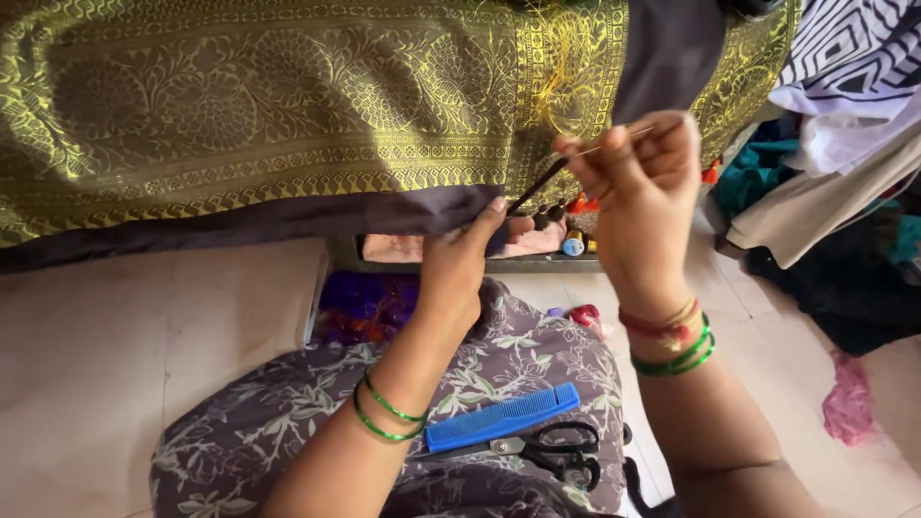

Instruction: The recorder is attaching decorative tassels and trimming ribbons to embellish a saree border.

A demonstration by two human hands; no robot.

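Note:
A wide gold brocade cloth [240,105] with a dark brown hem [288,216] hangs across the top of the view. My left hand [456,259] pinches the hem's lower edge near the middle. My right hand [643,182] is raised to the right of it, fingers closed on a thin needle with a thread [552,177] stretched taut down to the hem. Both wrists carry green bangles. On my lap, over a floral grey garment [537,355], lie a blue comb [504,417] and black-handled scissors [561,451].
A shallow tray [561,251] with several thread spools sits on the tiled floor under the cloth. Piled clothes [844,144] fill the right side, with a pink scrap [849,403] on the floor. A purple cloth [365,307] lies near my knee.

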